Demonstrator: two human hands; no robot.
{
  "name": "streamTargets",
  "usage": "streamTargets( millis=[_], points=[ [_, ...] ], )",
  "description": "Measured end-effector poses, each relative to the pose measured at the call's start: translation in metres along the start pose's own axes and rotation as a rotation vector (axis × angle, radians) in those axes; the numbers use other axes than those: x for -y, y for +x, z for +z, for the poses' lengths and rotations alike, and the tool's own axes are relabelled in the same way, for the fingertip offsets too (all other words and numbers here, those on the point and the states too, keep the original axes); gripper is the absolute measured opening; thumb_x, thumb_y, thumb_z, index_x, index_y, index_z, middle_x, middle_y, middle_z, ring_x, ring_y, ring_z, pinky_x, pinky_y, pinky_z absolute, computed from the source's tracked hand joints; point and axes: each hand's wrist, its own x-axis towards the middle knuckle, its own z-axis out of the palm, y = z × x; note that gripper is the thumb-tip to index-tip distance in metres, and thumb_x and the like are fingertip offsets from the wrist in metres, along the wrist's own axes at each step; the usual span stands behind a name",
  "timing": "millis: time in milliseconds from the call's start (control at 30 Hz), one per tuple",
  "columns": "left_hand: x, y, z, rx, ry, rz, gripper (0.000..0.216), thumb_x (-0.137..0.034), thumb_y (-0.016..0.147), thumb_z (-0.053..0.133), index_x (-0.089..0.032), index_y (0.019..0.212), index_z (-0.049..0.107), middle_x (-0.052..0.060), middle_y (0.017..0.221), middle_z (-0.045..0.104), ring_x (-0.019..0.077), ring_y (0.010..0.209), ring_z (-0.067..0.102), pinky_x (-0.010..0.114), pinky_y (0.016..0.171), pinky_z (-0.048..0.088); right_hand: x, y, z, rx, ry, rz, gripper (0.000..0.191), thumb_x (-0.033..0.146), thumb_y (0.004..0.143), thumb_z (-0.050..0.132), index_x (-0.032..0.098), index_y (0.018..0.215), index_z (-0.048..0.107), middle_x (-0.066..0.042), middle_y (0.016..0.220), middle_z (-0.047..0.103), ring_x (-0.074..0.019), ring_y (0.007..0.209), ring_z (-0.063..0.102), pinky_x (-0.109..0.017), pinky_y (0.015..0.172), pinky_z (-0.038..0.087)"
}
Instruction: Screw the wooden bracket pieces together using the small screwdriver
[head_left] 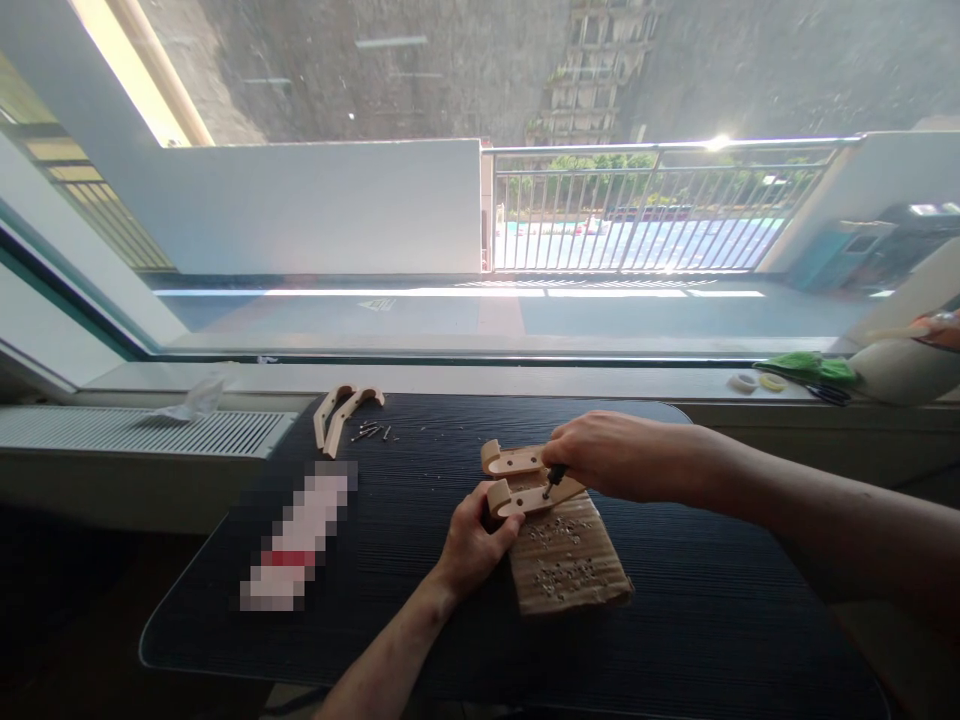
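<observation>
Left hand (pixel 476 545): closed on wooden piece (pixel 525 497); we brace it on cardboard (pixel 570 570).
Right hand (pixel 607 455): fisted round screwdriver (pixel 553 478); we'd hold it upright, press steadily.

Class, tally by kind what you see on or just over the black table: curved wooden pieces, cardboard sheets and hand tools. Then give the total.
Curved pale wooden pieces: 4, one held by the left hand
Brown corrugated cardboard sheet: 1
Small dark-tipped screwdriver, held in the right hand: 1
Total: 6
</observation>
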Motion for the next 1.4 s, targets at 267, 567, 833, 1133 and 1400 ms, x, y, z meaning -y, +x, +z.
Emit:
streamTargets(
  millis=[267,567,833,1133,1400],
  points=[
    [-0.002,0.000,-0.001,0.011,0.011,-0.007,0.014,-0.025,0.075,0.059,-0.018,0.085,0.054,-0.002,0.076,0.053,0.0117,0.070,0.048,0.021,0.066,0.040,0.000,0.007,0.003,0.001,-0.013,0.024,0.018,0.011,0.077,0.045,0.014,0.072,0.063,-0.006,0.068,0.064,-0.0141,0.062,0.056,-0.025,0.053,0.030],
    [-0.003,-0.001,-0.001,0.007,-0.050,-0.016,0.015,-0.026,0.075,0.059,-0.018,0.085,0.054,-0.002,0.074,0.053,0.0112,0.068,0.047,0.020,0.064,0.041,0.009,-0.002,-0.004,-0.020,-0.144,0.118,0.017,0.016,0.078,0.048,0.015,0.088,0.062,-0.006,0.071,0.065,-0.0184,0.063,0.059,-0.027,0.050,0.028],
    [-0.002,-0.001,-0.001,-0.005,-0.004,-0.002,0.016,-0.026,0.074,0.060,-0.018,0.087,0.056,-0.002,0.077,0.055,0.0119,0.070,0.049,0.021,0.067,0.042,0.002,-0.001,0.001,-0.030,-0.076,-0.014,0.024,0.006,0.080,0.044,0.016,0.085,0.066,-0.006,0.077,0.065,-0.0158,0.070,0.058,-0.026,0.058,0.033],
    [-0.003,-0.001,-0.001,-0.014,0.001,0.001,0.016,-0.026,0.074,0.060,-0.018,0.086,0.056,-0.002,0.076,0.055,0.0121,0.070,0.050,0.021,0.066,0.042,-0.003,0.000,0.000,-0.020,0.025,0.051,0.021,0.009,0.079,0.043,0.013,0.076,0.064,-0.006,0.074,0.065,-0.0145,0.068,0.057,-0.024,0.059,0.034],
    [-0.001,-0.001,0.000,-0.024,-0.017,-0.004,0.019,-0.027,0.073,0.061,-0.018,0.090,0.056,-0.002,0.077,0.057,0.0125,0.071,0.051,0.022,0.068,0.043,-0.001,-0.003,0.002,-0.044,-0.031,0.073,0.020,0.019,0.084,0.043,0.015,0.080,0.062,-0.006,0.071,0.064,-0.0161,0.066,0.058,-0.026,0.056,0.032]
  ],
)
